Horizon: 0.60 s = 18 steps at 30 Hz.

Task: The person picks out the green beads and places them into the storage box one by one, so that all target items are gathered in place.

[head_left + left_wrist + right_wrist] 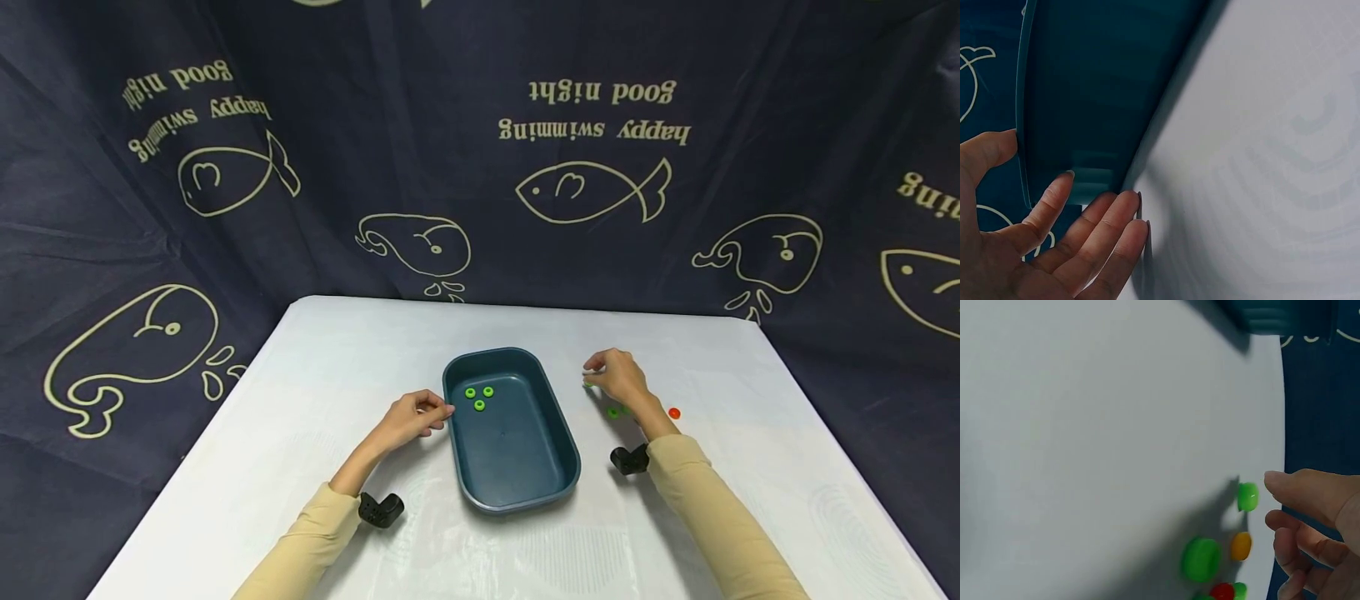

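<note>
A dark blue-green plastic tray [517, 467] lies on the white table, with three small green ring-shaped beads [479, 405] inside at its far left. My left hand [415, 419] holds the tray's left wall, thumb at the rim and index finger against the outside in the left wrist view. To the right of the tray, my right hand [619, 377] is low over the table, thumb and index finger apart around nothing. Close to its thumb in the right wrist view sits a green bead [1247, 497]. An orange bead [1240, 546] and a larger-looking green bead [1200, 559] lie nearby.
A red bead [1222, 591] shows at the lower edge of the right wrist view, beside more green. An orange-red bead [675, 412] lies right of my right wrist. Dark fabric [420, 150] with fish drawings hangs behind the white table [337, 333].
</note>
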Each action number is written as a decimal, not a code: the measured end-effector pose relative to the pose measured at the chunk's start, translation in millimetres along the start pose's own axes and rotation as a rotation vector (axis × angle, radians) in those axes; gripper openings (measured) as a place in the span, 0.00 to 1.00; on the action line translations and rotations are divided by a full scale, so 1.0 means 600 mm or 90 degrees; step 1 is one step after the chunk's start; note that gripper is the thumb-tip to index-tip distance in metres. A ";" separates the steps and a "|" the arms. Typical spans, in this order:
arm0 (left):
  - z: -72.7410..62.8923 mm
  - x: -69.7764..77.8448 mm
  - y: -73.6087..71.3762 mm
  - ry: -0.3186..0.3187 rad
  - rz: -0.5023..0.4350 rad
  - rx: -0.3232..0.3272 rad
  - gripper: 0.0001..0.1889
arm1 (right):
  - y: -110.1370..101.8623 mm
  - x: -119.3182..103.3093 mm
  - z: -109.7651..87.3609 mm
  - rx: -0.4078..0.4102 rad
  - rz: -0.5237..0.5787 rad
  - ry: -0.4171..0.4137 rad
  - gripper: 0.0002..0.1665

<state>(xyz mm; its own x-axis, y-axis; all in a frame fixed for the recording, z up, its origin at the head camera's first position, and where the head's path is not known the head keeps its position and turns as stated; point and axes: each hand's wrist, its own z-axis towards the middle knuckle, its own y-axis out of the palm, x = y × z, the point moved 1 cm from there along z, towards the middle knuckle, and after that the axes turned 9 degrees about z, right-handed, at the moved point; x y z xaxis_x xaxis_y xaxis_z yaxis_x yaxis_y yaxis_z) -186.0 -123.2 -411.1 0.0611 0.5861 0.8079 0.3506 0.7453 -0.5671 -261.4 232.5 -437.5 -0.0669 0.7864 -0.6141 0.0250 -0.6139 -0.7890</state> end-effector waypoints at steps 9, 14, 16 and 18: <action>0.003 -0.002 -0.001 0.004 -0.003 -0.001 0.17 | 0.012 0.016 0.001 -0.004 0.004 -0.005 0.10; 0.003 -0.002 -0.001 0.002 -0.004 -0.001 0.17 | 0.014 0.019 0.001 0.006 0.003 -0.007 0.09; 0.002 -0.002 -0.001 0.002 -0.004 -0.001 0.17 | 0.013 0.020 0.001 0.005 0.004 -0.003 0.08; 0.002 -0.002 -0.001 0.003 -0.003 -0.001 0.17 | 0.011 0.020 0.001 0.003 0.005 0.001 0.08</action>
<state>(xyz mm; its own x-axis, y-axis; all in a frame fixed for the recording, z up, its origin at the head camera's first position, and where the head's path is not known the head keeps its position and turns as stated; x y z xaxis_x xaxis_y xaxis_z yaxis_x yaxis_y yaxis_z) -187.3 -124.1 -412.2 0.0631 0.5807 0.8117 0.3529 0.7478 -0.5624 -262.8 237.5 -450.2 -0.0644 0.7814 -0.6207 0.0208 -0.6209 -0.7837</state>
